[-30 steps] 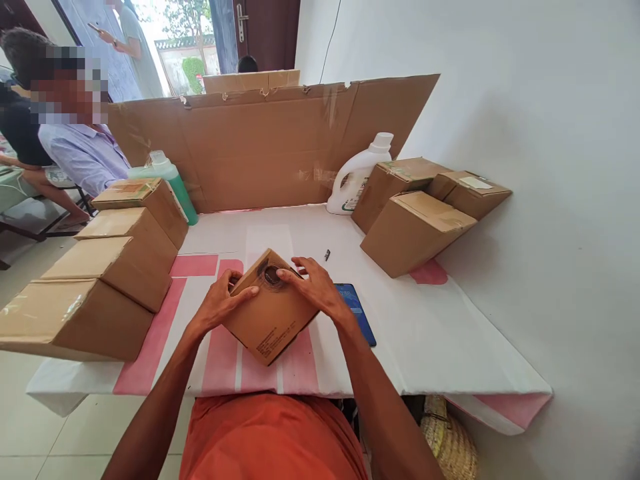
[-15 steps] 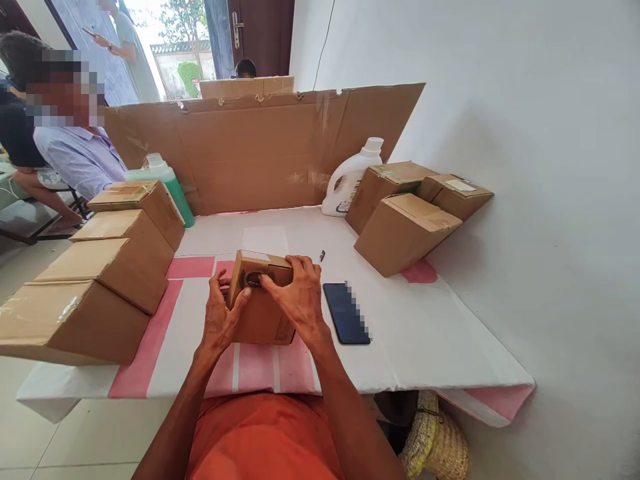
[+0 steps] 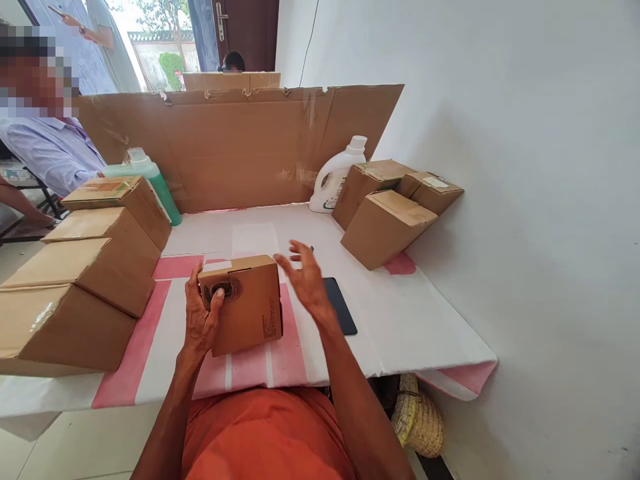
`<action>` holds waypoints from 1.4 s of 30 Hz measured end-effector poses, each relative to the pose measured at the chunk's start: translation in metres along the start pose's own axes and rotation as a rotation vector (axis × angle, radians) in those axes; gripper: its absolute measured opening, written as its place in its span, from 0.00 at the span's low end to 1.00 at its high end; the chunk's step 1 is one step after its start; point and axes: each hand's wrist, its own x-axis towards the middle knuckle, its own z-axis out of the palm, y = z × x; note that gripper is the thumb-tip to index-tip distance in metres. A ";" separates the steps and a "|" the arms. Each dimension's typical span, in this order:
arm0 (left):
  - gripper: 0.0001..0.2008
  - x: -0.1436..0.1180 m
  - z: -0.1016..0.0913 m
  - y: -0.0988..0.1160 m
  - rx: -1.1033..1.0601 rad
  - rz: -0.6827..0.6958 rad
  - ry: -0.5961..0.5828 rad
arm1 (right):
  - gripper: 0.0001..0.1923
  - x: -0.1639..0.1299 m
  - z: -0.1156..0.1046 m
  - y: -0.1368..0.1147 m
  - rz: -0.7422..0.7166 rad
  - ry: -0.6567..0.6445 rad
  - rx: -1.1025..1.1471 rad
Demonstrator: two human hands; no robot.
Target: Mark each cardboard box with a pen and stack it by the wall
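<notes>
- Left hand (image 3: 200, 320) is gripping the small cardboard box (image 3: 245, 303) by its left edge, thumb pressing beside the dark round hole (image 3: 220, 289) on the face.
- Box is standing on the near part of the table (image 3: 400, 313), over the pink stripes.
- Right hand (image 3: 305, 277) is hovering just right of the box, fingers spread, holding nothing.
- Judgement: bring the right hand onto the far edge before turning; a one-hand grip is risking a tip.
- Phone (image 3: 340, 305) is lying close by, so watch it.
</notes>
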 end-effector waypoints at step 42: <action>0.44 0.004 0.021 -0.006 -0.235 -0.074 -0.201 | 0.14 -0.036 0.051 -0.025 -0.029 -0.152 0.725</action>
